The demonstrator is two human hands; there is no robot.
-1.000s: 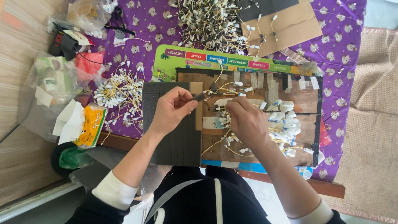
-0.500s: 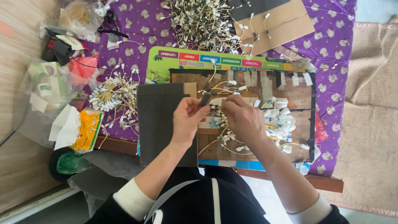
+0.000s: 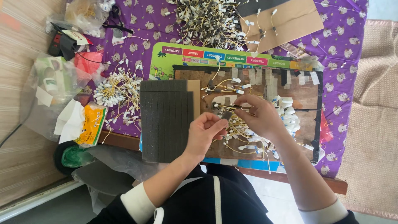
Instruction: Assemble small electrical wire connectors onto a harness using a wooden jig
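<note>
**Two hands pinch small parts over a brown board**

Head view: A person sits at a counter (image 3: 124, 141) that has a purple cloth with little animal pictures on it. Both hands are over a brown board (image 3: 304, 97) that lies in front of the person.

The left hand (image 3: 205, 132) has its grip pressed together. The thumb and first fingers pinch a small dark block (image 3: 227, 115). The hand is just beside the right edge of a dark foam sheet (image 3: 166, 120), which is cut into many little squares.

The right hand (image 3: 259, 116) is just beside the left one, a bit higher on the board. Its grip is pressed together too, and it pinches a thin yellow wire (image 3: 222, 106) that pokes out to the left, right above the small dark block. I cannot tell if the wire and the block touch.

Under the right hand lies a heap of yellow wires with white ends (image 3: 248, 139). More white ends sit to the right of this hand.

A colourful board with bright boxes (image 3: 195, 54) peeks out past the far edge of the brown one. Far up on the cloth is a big pile of wires (image 3: 207, 18), next to a piece of cardboard (image 3: 290, 20). On the left is a round bunch of wires (image 3: 116, 89), a yellow packet (image 3: 89, 126) and clear plastic bags (image 3: 49, 83).
</note>
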